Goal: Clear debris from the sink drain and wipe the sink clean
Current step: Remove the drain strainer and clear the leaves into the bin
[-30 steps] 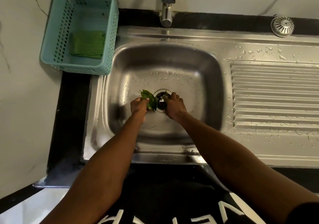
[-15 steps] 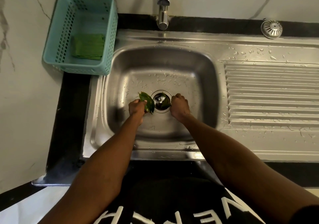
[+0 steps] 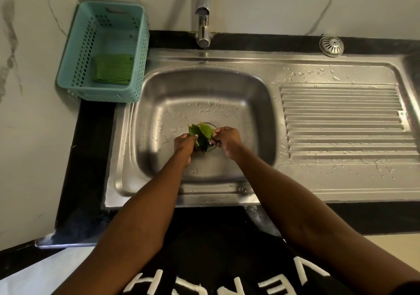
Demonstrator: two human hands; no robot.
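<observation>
A teal perforated basket (image 3: 75, 67) sits on the black counter (image 3: 91, 153) at far left. A chrome tap (image 3: 203, 25) rises against the marble wall (image 3: 272, 1) at the far side.

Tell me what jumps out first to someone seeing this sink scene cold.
Two bare arms reach into the steel sink, where the left hand and right hand hold green leaves over the drain in the basin's middle. Next comes the teal basket at the far left corner with a folded green cloth inside. A round metal strainer sits alone on the dark ledge beyond the wet drainboard.
</observation>
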